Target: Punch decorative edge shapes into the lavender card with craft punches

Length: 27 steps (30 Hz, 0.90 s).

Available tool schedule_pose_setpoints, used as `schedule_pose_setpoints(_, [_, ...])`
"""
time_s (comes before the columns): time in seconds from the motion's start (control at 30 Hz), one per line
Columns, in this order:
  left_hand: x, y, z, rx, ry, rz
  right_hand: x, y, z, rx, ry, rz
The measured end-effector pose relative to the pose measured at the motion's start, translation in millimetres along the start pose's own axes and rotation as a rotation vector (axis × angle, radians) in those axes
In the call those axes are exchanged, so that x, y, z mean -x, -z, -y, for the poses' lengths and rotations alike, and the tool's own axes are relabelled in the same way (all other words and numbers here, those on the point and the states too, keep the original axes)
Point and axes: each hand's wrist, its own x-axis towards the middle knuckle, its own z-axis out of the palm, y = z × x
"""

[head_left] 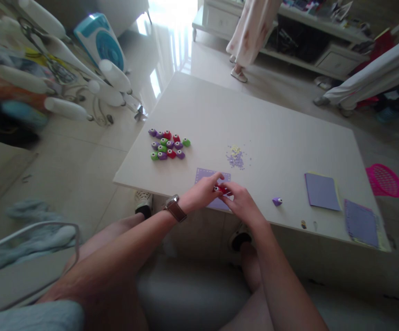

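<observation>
Both of my hands meet over a purple sheet of paper at the table's near edge. A red craft paper punch is between them. My left hand, with a watch on its wrist, is closed around the punch's left side. My right hand grips its right side with thumb and fingers. Small punched marks run along the sheet's border; my hands cover much of its middle. Beyond the sheet lies a pile of purple and yellow paper bits. A purple craft punch sits to the right of my right hand.
Several red, green and purple punches stand grouped at the table's left. Two stacks of purple and yellow paper lie at the right, near small metal bits. A pink basket is past the right edge. Another person stands beyond the table.
</observation>
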Motion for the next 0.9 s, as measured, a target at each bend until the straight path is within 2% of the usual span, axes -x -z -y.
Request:
schedule_pose_setpoints(0.17, [3,-3.1,4,0.051,-0.03,0.038,3,4,-4,0.059,-0.002,-0.024])
schedule_pose_setpoints(0.3, [11,-7.5,9,-0.268,-0.117,0.039,3,11,-16,0.197,-0.079,-0.097])
schedule_pose_setpoints(0.37, [16,-10.6,11,-0.435,-0.177,0.077,2,15,-22,0.247,-0.101,-0.118])
schedule_pose_setpoints(0.57, [24,-26.4,13,-0.579,-0.299,0.162,3,21,-27,0.337,-0.148,-0.12])
schedule_pose_setpoints(0.7, [26,-31.4,10,-0.64,-0.24,0.185,7,24,-25,0.377,-0.206,-0.084])
schedule_pose_setpoints(0.9, [28,-28.1,-5,-0.733,-0.096,0.202,12,23,-26,0.304,-0.281,0.018])
